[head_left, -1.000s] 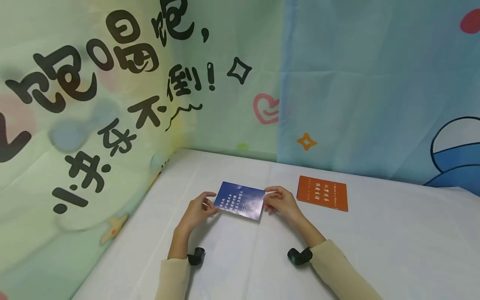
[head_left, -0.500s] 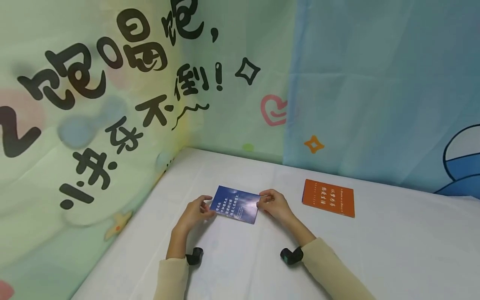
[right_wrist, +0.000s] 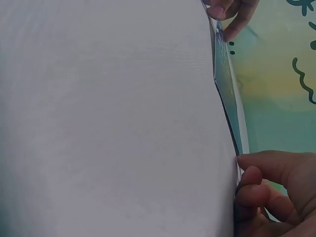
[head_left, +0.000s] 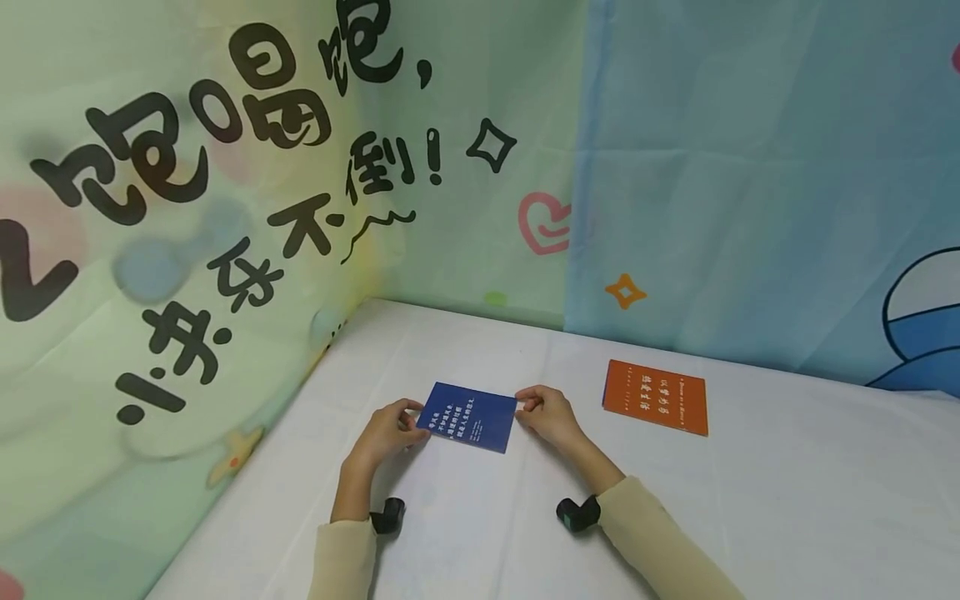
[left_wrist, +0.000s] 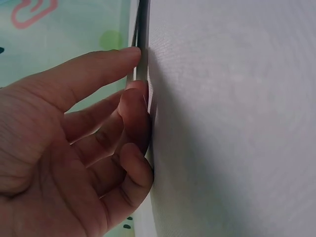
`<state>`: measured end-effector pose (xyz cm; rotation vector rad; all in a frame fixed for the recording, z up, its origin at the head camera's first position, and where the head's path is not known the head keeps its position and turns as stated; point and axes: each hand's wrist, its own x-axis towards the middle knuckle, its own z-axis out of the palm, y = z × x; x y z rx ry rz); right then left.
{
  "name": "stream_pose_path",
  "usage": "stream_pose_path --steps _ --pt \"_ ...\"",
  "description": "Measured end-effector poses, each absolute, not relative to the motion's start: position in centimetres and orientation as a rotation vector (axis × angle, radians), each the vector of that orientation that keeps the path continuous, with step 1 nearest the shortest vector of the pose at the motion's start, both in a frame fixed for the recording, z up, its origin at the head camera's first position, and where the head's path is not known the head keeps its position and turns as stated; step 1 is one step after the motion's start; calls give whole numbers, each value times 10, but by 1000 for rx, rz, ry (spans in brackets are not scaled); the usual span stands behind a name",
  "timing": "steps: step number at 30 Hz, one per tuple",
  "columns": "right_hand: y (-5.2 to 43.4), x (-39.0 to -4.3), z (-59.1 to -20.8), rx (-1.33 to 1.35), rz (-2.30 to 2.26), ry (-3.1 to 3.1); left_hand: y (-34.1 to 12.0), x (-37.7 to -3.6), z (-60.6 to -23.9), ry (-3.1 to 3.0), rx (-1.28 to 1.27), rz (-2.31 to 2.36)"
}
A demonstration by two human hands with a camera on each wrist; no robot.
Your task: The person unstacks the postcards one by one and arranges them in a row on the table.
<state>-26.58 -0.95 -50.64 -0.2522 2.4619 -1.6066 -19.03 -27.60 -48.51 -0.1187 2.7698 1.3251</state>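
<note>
A thin blue booklet [head_left: 467, 417] with white writing lies at or just above the white table, between both hands. My left hand [head_left: 385, 435] pinches its left edge, the thumb at the near corner. At the right edge, the thumb and fingers of my right hand [head_left: 553, 422] grip the booklet. The left wrist view shows the left hand [left_wrist: 74, 128] with its lower fingers curled close to the table. Seen nearly edge-on in the right wrist view, the booklet [right_wrist: 228, 94] stretches between the two hands. Its underside is hidden.
An orange booklet [head_left: 656, 397] with white writing lies to the right of the right hand. The white table [head_left: 465, 533] meets a printed cloth backdrop [head_left: 465, 250] behind and on the left. Each wrist bears a small black camera [head_left: 388, 517].
The blue booklet has come down from a tilted pose to lie flatter, closer to the table, and slightly nearer. Both hands moved with it and still hold its edges. The view shifted slightly.
</note>
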Motion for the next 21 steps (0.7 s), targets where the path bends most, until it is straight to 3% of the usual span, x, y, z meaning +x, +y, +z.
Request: stream_pose_path --steps 21 --pt "-3 -265 -505 -205 -1692 2338 -278 -187 -483 2702 -199 1311"
